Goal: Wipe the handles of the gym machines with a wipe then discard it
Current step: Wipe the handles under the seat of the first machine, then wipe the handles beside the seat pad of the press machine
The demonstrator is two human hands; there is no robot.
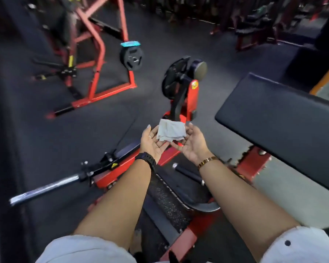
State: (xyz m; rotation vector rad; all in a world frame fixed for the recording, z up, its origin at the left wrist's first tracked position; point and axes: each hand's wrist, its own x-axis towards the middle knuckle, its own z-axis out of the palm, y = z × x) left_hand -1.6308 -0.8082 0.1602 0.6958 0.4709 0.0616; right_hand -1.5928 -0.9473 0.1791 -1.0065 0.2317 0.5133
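Folded wipe cradled in both hands above a red machine, not yet on a handle.

Wipe (171,130): pale grey, folded to a rough square, lying across the fingers of left hand (152,142) and right hand (192,144). Both are palm up, fingers loose and apart, so it looks cradled rather than pinched. It hangs in the air over the red frame (193,95), left of the black pad (273,114), well clear of the floor (46,133). Handling, as I judge it: light, limp, probably damp, likely to unfold or slip, so best taken flat under the palm with the thumb over a folded edge. Black grip (188,174) sits just below the right wrist. Writing: none legible; there is a yellow warning triangle (113,165) on the black bar, and other stickers are blurred.
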